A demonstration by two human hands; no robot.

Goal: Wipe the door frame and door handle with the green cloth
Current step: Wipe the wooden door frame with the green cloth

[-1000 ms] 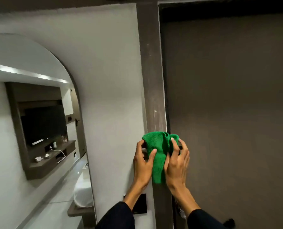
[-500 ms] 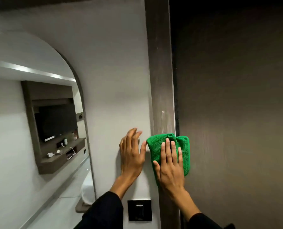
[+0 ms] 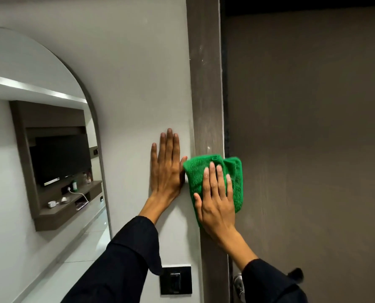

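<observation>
Both hands flat: right hand (image 3: 217, 202) pressing green cloth (image 3: 195, 171) on door frame (image 3: 206, 84), left hand (image 3: 165, 169) on wall (image 3: 127, 84)

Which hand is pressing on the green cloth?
The right hand, flat over the green cloth against the door frame. The left hand lies bare on the white wall, holding nothing.

Mirror (image 3: 40, 136) reflects a brown wall shelf (image 3: 68, 206) under a dark screen (image 3: 59, 158). On the shelf: a small white cup (image 3: 51, 204), a second small dish-like item (image 3: 64, 200) just beside it, and a white cable (image 3: 79, 194) trailing across. Further items at the back too blurred to identify.
</observation>
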